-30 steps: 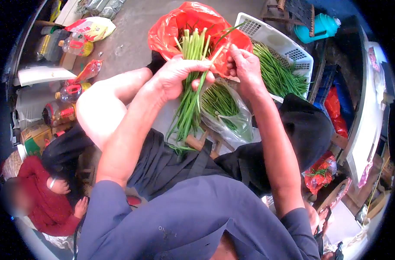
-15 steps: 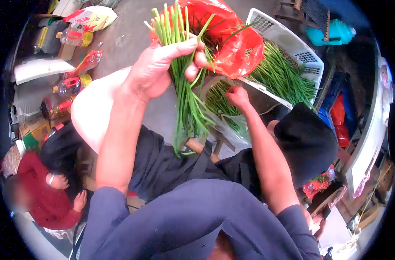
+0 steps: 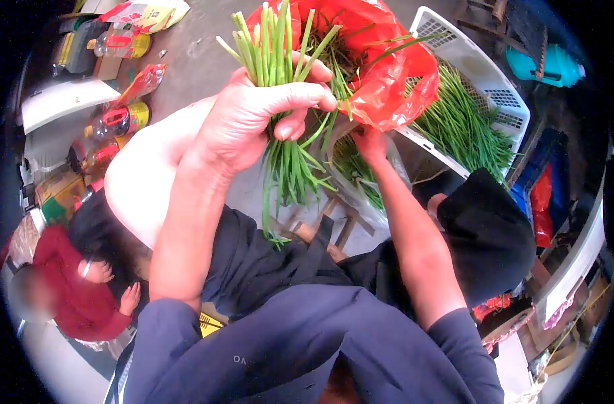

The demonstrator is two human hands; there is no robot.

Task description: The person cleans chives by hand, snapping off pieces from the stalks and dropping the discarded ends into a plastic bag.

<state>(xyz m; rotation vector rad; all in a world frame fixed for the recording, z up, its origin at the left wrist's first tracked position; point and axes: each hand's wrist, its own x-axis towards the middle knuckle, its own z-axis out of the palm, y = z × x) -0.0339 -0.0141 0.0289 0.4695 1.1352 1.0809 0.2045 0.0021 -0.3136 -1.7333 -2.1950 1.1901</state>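
Note:
My left hand (image 3: pixel 253 114) is wrapped round an upright bunch of garlic chives (image 3: pixel 280 60), its cut stem ends pointing up and its leaves hanging below the fist. My right hand (image 3: pixel 370 143) is closed, beside the lower edge of a red plastic bag (image 3: pixel 404 87). What its fingers hold, if anything, I cannot make out. Below it, a clear plastic bag (image 3: pixel 394 176) surrounds more green chives (image 3: pixel 350 161). Loose stalks and trimmings lie inside the red bag, behind the held bunch.
A white plastic basket (image 3: pixel 515 101) of long green chives (image 3: pixel 465 124) stands at the right. Bottles (image 3: pixel 122 120) line the left side, where a person in a red top (image 3: pixel 78 289) sits. A teal jug (image 3: pixel 546 65) lies at the upper right.
My right hand has shifted slightly toward the red bag's lower edge. The left fingers have changed their hold, with the thumb lying farther across the bunch. The whole view has shifted slightly.

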